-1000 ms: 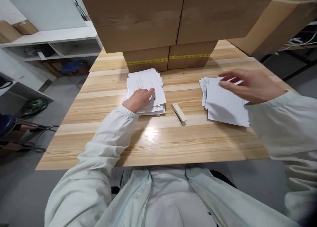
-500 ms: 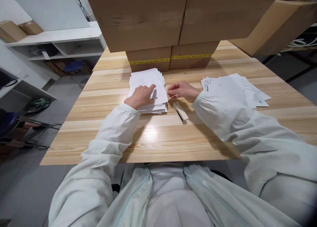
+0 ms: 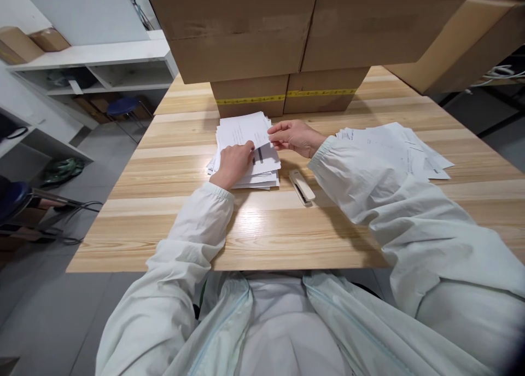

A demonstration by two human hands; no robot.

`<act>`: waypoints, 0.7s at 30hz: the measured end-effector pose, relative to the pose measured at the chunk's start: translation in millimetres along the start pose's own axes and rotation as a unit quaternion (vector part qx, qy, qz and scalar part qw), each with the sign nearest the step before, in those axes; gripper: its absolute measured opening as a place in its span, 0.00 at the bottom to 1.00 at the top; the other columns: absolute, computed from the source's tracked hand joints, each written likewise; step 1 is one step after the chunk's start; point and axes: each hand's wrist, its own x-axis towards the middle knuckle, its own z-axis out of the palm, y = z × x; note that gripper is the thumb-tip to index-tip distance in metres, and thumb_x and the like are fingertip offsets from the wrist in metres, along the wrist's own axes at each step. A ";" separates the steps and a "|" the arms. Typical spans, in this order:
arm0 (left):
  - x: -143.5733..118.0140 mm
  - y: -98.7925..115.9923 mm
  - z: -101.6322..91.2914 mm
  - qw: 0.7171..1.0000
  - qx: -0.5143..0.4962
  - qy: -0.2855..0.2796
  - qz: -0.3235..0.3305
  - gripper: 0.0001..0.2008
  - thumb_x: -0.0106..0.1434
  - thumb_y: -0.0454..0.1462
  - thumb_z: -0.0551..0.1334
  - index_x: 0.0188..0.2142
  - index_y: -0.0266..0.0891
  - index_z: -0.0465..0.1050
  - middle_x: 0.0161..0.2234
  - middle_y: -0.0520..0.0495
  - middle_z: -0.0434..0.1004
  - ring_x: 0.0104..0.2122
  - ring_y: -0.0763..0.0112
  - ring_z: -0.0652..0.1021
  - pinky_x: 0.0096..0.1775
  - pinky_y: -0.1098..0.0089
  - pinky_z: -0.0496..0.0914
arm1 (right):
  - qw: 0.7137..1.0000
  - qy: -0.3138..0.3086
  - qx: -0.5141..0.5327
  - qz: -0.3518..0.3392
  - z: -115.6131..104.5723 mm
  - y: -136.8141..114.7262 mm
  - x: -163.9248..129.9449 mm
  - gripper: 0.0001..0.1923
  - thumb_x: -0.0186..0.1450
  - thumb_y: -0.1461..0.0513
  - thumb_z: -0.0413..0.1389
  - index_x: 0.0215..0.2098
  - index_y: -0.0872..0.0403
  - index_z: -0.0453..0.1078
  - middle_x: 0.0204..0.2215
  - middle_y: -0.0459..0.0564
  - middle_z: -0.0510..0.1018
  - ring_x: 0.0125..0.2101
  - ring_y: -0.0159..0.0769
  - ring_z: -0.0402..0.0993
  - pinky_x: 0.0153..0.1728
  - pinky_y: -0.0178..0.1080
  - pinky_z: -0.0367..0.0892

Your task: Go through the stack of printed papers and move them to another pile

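Stacked brown cardboard boxes point(image 3: 254, 42) fill the upper frame above a pale striped wooden tabletop point(image 3: 287, 233). At centre lies a thick, uneven stack of white printed sheets point(image 3: 246, 151): light, limp and slippery, best taken at a corner. Left hand point(image 3: 234, 163) rests curled on the stack, fingers pressing down. Right hand point(image 3: 296, 136) pinches the top sheet's right edge. Lower, a small beige stapler point(image 3: 302, 186).

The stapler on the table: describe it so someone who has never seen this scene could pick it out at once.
Start at the wooden table with cardboard boxes stacked at its far side. Two lots of white paper lie in front of them; between the neat stack under both hands and the loose spread lies the stapler, the only small, beige, solid bar among flat sheets.
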 end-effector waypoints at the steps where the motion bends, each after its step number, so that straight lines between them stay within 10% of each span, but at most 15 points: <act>1: -0.4 -4.8 3.3 0.999 -0.024 0.025 -0.027 0.17 0.73 0.38 0.49 0.55 0.38 0.69 0.41 0.37 0.83 0.42 0.53 0.81 0.41 0.63 0.65 | 1.000 -0.003 0.005 -0.009 -0.9 1.6 -1.7 0.10 0.60 0.76 0.63 0.31 0.57 0.71 0.22 0.43 0.75 0.23 0.25 0.71 0.29 0.31 0.74; 10: -6.1 -33.4 38.1 0.908 -0.316 0.261 -0.087 0.35 0.64 0.33 0.58 0.69 0.35 0.55 0.17 0.62 0.61 0.20 0.71 0.63 0.31 0.71 0.59 | 0.991 0.005 -0.107 -0.081 -25.4 40.0 -20.0 0.05 0.60 0.72 0.65 0.32 0.57 0.77 0.29 0.47 0.80 0.29 0.27 0.73 0.31 0.31 0.73; 15: -11.5 -26.9 41.1 0.905 -0.325 0.269 -0.044 0.35 0.64 0.33 0.59 0.70 0.36 0.56 0.17 0.61 0.63 0.19 0.72 0.64 0.31 0.72 0.60 | 0.998 -0.015 -0.042 -0.050 -7.1 28.1 -15.1 0.02 0.68 0.68 0.60 0.38 0.58 0.75 0.30 0.49 0.80 0.28 0.28 0.75 0.33 0.33 0.75; 21: -14.8 -26.8 45.1 0.919 -0.336 0.204 -0.024 0.08 0.65 0.38 0.62 0.39 0.40 0.79 0.25 0.52 0.80 0.26 0.71 0.77 0.33 0.72 0.66 | 0.997 -0.054 0.054 0.023 11.2 17.8 -8.2 0.10 0.74 0.57 0.54 0.44 0.57 0.71 0.32 0.50 0.79 0.28 0.28 0.77 0.34 0.33 0.78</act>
